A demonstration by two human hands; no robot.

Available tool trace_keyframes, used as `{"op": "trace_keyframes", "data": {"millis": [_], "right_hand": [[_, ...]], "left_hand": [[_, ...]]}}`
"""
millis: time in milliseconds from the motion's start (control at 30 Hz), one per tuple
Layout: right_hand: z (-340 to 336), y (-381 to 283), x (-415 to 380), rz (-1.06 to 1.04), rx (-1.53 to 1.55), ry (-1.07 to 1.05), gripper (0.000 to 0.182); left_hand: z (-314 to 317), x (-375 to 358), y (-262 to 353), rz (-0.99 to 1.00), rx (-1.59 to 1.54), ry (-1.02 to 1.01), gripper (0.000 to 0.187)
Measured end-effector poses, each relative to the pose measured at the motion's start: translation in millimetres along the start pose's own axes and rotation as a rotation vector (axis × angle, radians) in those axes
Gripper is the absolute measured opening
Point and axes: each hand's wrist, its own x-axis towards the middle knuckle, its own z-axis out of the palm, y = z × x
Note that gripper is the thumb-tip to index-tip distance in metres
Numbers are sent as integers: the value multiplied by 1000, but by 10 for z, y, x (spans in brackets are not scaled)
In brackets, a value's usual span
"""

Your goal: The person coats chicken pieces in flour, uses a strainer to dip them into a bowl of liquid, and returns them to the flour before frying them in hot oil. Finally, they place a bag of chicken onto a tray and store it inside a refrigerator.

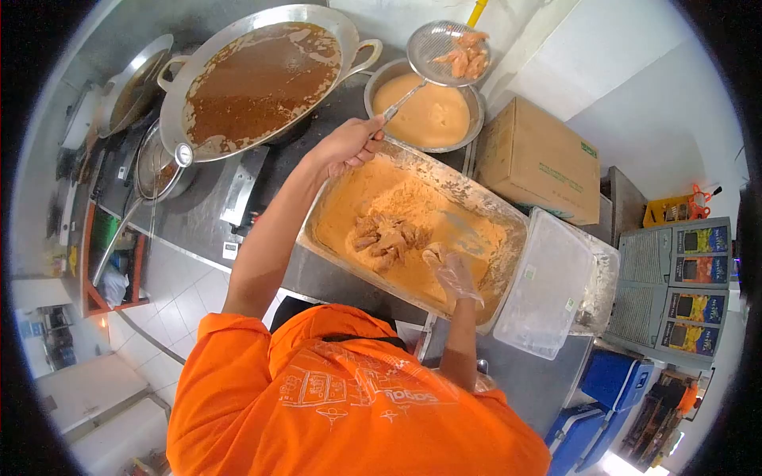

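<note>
My left hand (351, 146) is closed around the handle of a mesh strainer (429, 52), which hangs over the far edge of a metal bowl of orange batter (429, 117). Several wet, raw-looking meat pieces (464, 57) lie in the strainer. Below, a large metal tray (514, 266) holds orange-tinted flour, with a heap of coated meat pieces (389, 238) near its middle. In a clear plastic glove dusted with flour, my right hand (451, 274) is down in the tray, right of the heap. Its fingers look extended and hold nothing visible.
A wide pan of brown oil (262, 87) stands at the back left, beside a smaller pot with a strainer and thermometer (183, 155). Right of the tray are a cardboard box (540, 163) and a clear plastic lid (548, 285) over another metal tray (597, 285).
</note>
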Motion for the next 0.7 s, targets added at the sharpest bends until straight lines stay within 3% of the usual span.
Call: {"op": "trace_keyframes", "data": {"millis": [67, 167, 333, 400, 467, 533, 633, 700], "right_hand": [[-207, -441, -28, 132, -67, -68, 26], [-175, -364, -45, 114, -73, -32, 26], [-189, -201, -129, 154, -112, 30, 29], [-147, -20, -115, 156, -114, 51, 30], [-36, 289, -60, 153, -84, 3, 34], [-45, 360, -15, 134, -108, -2, 35], [-57, 273, 33, 98, -176, 31, 39], [-48, 285, 59, 80, -218, 67, 40]], "left_hand": [[-41, 190, -292, -45, -56, -26, 36], [-65, 257, -695, -128, -34, 37, 38], [-257, -426, -1234, -86, 55, 60, 44], [-369, -802, -1469, -61, 281, 115, 48], [-366, -1208, -1598, 217, 663, 257, 47], [-340, -1581, -1659, 339, 1090, 332, 36], [-241, -1935, -1700, 217, 1331, 304, 28], [-343, -2028, -1909, 313, 1471, 259, 26]]}}
